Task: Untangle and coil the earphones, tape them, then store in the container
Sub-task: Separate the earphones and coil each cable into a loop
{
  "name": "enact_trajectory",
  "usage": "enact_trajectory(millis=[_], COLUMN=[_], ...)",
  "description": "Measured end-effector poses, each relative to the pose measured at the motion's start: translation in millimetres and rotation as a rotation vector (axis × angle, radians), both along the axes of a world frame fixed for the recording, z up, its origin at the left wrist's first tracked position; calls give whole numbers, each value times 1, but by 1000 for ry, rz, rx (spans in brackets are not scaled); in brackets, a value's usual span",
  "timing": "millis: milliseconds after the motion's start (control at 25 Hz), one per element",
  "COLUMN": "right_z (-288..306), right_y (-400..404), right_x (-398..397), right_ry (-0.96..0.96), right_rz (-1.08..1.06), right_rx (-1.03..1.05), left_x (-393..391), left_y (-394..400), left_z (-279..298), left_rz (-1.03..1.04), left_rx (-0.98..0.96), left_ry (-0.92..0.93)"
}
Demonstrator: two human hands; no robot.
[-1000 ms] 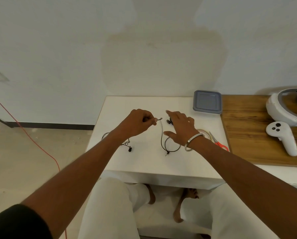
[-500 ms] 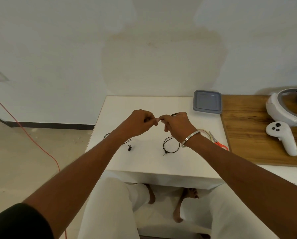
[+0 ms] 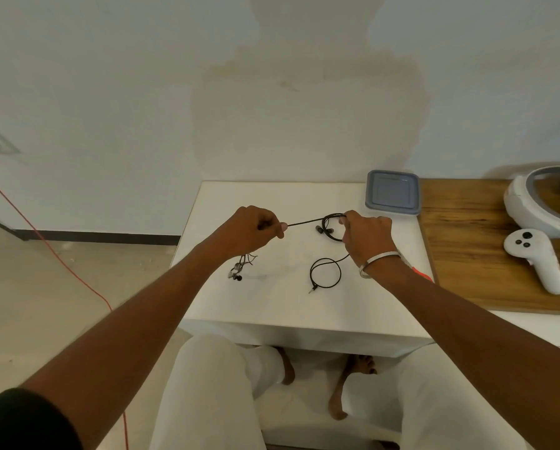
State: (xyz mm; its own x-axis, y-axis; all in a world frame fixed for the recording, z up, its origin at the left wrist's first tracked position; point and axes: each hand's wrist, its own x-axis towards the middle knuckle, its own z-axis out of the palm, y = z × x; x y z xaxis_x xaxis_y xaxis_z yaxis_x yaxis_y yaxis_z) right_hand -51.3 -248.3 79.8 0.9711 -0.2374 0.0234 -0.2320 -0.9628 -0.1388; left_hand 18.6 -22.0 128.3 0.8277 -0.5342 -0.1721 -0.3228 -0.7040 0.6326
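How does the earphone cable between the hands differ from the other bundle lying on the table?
The cable is pinched by the left hand and right hand, stretched taut, its end loop open. The bundle lies untouched, bunched in a small tangle beside the left wrist. Both are thin, dark wires over the white table.

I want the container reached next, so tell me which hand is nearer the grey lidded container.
Right. The right hand holds the earphone cable just in front of the grey container; the left hand is farther left.
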Motion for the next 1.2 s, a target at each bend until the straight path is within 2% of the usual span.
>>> enact_trajectory(millis=[160,240,440,520,600,720,960,1120,1200], right_z=[-4,-6,6,10,15,23,14,14,14], right_y=[0,8,37,46,48,42,28,20,20], right_x=[-1,-2,-1,4,9,7,6,2,1], right_ry=[155,181,-67,-82,-55,-77,-304,-309,-232], right_rz=[-83,-42,353,421,438,398,200,119,87], right_rx=[73,158,367,388,318,215,317,310,295], left_x=[1,1,-1,0,2,5,7,7,5], left_y=[4,2,-8,-11,-10,-4,0,4,4], left_z=[-1,-1,3,3,2,3,2,6,9], left_rz=[-8,0,-49,-72,-58,-35,-44,-28,-1], left_rx=[-69,-120,-164,-152,-133,-136,-155,-169,-234], left_ry=[75,99,92,74,65,112,136,167,237])
